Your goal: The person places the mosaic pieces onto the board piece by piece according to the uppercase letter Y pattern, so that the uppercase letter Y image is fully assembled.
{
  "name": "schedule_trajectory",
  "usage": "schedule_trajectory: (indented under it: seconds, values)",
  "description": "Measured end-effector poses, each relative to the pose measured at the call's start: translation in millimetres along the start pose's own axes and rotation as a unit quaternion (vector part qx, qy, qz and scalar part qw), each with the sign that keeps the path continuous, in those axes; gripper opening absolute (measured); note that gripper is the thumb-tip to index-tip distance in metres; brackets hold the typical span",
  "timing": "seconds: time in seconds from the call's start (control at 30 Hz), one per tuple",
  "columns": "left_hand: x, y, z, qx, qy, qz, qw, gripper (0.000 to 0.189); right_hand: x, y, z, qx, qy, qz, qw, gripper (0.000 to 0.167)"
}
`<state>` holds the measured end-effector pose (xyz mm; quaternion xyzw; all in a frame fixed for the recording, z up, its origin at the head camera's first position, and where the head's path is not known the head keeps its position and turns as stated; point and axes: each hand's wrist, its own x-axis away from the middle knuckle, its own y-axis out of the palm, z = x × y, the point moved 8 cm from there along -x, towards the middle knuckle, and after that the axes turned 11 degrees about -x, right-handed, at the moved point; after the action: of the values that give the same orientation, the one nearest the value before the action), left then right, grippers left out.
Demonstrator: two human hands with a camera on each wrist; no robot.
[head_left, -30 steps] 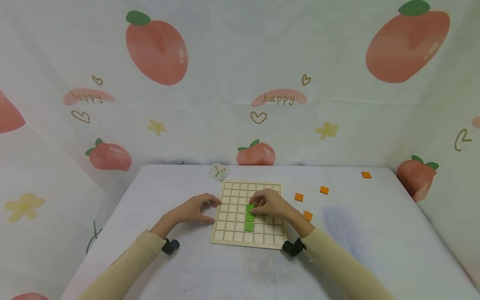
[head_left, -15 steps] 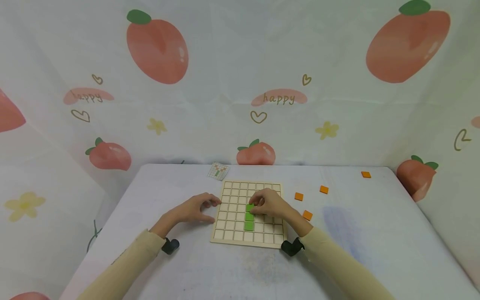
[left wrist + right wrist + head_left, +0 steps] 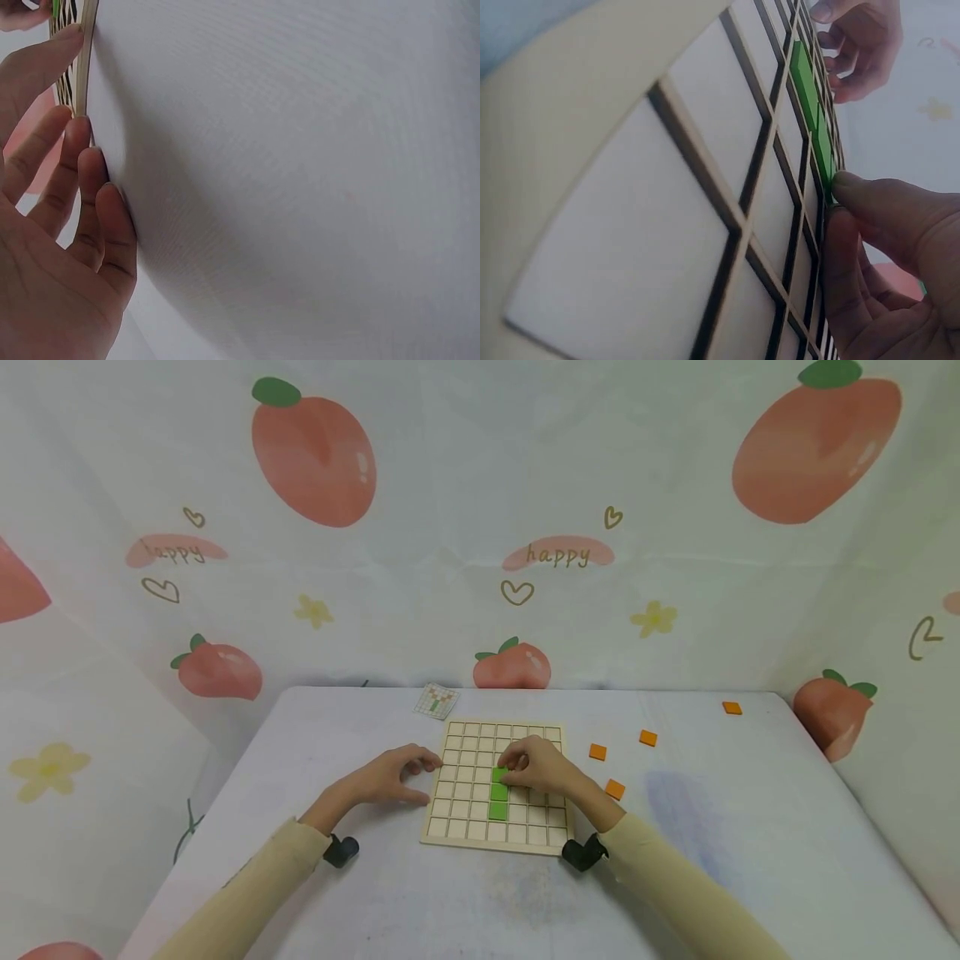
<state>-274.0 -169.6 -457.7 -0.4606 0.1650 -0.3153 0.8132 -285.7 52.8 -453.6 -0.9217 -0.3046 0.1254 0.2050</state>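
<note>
Here my right grip (image 3: 540, 765) pinches the farthest green tile (image 3: 497, 775) in a column of three on the gridded board (image 3: 463, 791); my left grip (image 3: 392, 776), relaxed, touches the board's left edge.

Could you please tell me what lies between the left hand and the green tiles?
In the head view, bare squares of the wooden grid board lie between the left hand and the green tiles.

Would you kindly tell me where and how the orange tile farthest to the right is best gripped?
I would pinch the orange tile by two opposite edges, reaching down from above, probably with the right hand once it leaves the green tile. The tile is thin and lies flat on the table, so its sides offer the best hold.
</note>
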Motion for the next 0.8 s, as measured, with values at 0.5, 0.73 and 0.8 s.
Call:
schedule_trajectory:
  seconds: [0.5, 0.73, 0.8]
  values:
    - [4.0, -1.4, 3.8, -0.008, 0.021, -0.002, 0.9997, 0.063, 11.5, -24, 11, -0.072, 0.014, 0.001, 0.9973, 0.022]
    - [3.9, 2.1, 0.1, -0.003, 0.005, -0.011, 0.9999, 0.067, 29.8, -50, 15, -0.071, 0.024, 0.013, 0.9971, 0.026]
    - [3.7, 2.8, -1.0, -0.004, 0.005, -0.009, 0.9999, 0.068, 36.1, -58, 16, -0.068, 0.022, 0.016, 0.9973, 0.027]
